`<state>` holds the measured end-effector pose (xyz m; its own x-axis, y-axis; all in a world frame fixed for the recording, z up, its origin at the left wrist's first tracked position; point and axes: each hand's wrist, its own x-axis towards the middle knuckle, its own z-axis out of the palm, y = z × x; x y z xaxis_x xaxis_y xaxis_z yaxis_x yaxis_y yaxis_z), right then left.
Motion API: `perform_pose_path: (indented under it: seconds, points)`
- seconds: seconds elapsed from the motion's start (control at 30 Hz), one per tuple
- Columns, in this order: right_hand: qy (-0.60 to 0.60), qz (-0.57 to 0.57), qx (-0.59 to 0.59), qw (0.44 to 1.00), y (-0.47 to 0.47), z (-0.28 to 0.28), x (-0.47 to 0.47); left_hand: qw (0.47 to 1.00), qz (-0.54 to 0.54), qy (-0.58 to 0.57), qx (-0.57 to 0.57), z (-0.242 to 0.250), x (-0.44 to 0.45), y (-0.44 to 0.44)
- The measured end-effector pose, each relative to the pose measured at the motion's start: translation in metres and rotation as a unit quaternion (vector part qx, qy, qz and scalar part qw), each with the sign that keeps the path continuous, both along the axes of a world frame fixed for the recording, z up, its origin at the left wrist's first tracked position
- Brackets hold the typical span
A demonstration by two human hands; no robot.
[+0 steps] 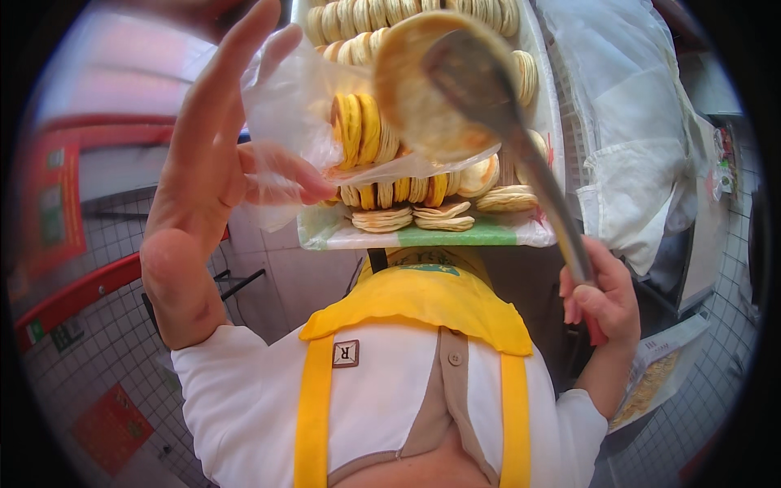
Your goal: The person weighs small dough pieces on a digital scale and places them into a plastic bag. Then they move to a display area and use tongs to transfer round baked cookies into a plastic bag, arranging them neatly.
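Observation:
My left hand (210, 134) is raised at the left, with a clear plastic bag (280, 116) held between thumb and fingers. The bag spreads to the right over a tray (341, 240) of flatbreads. In my right hand (604, 293) are metal food tongs (543, 177) with a red handle end. Their flat head presses on a round pale flatbread (409, 91), slightly blurred, held above the tray at the bag's edge. Any second jaw is hidden behind the bread. Yellow flatbreads (360, 128) show near the bag; I cannot tell whether they lie inside it.
Stacked flatbreads (384, 219) line the tray's near edge, with more rows (415, 12) at the far end. White cloth and plastic sheeting (640, 122) lie along the right. A bag of food (653, 384) sits low at right. Red rails (79, 293) run along the left.

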<state>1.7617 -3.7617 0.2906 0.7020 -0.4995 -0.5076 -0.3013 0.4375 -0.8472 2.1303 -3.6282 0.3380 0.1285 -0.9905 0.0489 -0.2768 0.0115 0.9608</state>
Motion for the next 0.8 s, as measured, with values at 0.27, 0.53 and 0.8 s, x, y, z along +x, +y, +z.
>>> perform_pose_path:
  seconds: [0.27,0.53,0.8]
  points:
    - [0.04,0.235,-0.109,0.965,0.032,-0.009,0.1,0.976,-0.099,-0.161,-0.11,-0.017,-0.026,0.016]
    - [0.097,0.006,-0.229,0.969,0.04,0.022,0.07,0.989,-0.026,0.091,-0.112,-0.024,0.038,0.032]
    - [0.308,-0.202,-0.549,0.75,-0.061,-0.134,0.044,0.963,0.002,0.233,-0.138,-0.04,0.065,0.045]
